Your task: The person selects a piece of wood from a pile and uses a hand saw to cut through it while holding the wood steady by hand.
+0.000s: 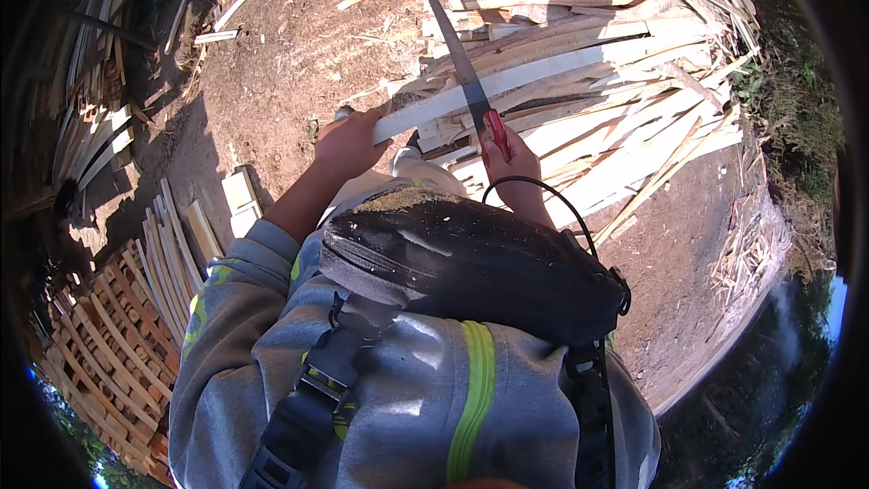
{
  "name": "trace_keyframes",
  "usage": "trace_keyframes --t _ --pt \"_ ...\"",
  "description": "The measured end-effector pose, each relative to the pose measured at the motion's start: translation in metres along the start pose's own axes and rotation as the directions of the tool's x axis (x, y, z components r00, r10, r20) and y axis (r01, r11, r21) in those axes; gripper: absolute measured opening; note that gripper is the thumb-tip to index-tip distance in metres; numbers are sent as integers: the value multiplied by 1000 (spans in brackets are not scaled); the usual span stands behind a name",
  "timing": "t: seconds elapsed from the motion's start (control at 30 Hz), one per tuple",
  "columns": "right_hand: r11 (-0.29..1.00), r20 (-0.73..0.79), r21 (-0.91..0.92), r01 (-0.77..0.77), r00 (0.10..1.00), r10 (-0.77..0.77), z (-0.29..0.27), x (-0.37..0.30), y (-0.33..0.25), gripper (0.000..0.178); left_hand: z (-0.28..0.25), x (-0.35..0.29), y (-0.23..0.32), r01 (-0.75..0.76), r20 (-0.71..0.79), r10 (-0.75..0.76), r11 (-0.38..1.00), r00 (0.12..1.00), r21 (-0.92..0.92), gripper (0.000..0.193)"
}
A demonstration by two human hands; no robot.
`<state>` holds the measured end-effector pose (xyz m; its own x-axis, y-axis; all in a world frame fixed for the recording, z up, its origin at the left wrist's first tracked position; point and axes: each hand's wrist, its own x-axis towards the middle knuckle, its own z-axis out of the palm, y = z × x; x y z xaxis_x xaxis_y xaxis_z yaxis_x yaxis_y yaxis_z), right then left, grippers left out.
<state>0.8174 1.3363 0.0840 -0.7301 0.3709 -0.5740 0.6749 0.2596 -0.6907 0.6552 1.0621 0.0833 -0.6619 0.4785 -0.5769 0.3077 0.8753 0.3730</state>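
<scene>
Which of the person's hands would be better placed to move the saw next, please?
Probably the right hand: it holds the saw by its red handle, which lies close beside the pale board. The left hand grips that board's end, so it seems less free.

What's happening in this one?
A person outdoors has a plank and a saw in their hands. The left hand grips the plank's near end; the right hand holds the saw by its red handle. The blade crosses the plank in this view, but whether it is cutting is unclear. The plank stretches toward a loose pile of boards on the right, while more wood is stacked at lower left.
</scene>
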Motion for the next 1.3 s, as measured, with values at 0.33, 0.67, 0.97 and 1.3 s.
trace_keyframes --t 0.33,0.67,0.97,1.3 --pt "998 -2 -59 32 999 -32 -15 -15 6 48 1 -3 4 44 -23 -44 999 999 -2 47" --pt "992 147 123 -16 989 -2 -17 -4 -14 58 6 3 -3 -25 -27 26 998 999 60 47" --pt "782 159 621 52 969 -190 -30 -14 -4 76 3 6 -4 -36 24 34 998 999 60 53" --pt "816 119 579 2 989 -87 -57 -20 -69 63 3 8 -4 -44 17 43 994 999 97 60"
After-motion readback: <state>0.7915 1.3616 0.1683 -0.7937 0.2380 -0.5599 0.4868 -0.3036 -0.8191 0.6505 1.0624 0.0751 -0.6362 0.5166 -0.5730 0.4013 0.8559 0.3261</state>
